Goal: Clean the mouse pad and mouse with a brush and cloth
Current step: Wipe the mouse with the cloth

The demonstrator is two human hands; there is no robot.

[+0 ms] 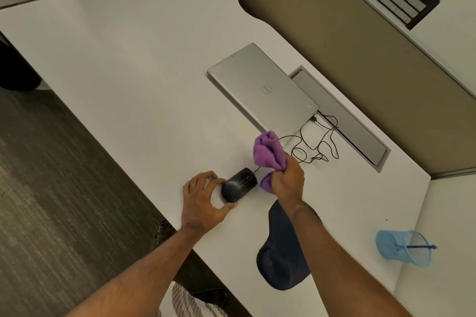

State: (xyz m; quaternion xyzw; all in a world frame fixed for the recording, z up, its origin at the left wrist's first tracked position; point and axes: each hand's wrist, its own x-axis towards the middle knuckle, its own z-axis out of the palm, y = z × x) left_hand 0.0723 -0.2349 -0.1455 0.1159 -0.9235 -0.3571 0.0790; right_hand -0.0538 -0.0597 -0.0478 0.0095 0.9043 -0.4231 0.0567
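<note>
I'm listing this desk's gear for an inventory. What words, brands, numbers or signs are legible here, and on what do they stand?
"DELL": round logo on the lid of the closed silver laptop, seen turned sideways.
Small sticker at the laptop's corner: too small to read.
Black mouse, purple cloth: no legible marking.

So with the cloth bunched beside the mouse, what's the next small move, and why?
Probably bring the purple cloth in the right hand onto the mouse and wipe its top. The left hand grips the mouse's rear, steadying it, and the cloth sits just beside its front, apparently not touching it.
</note>
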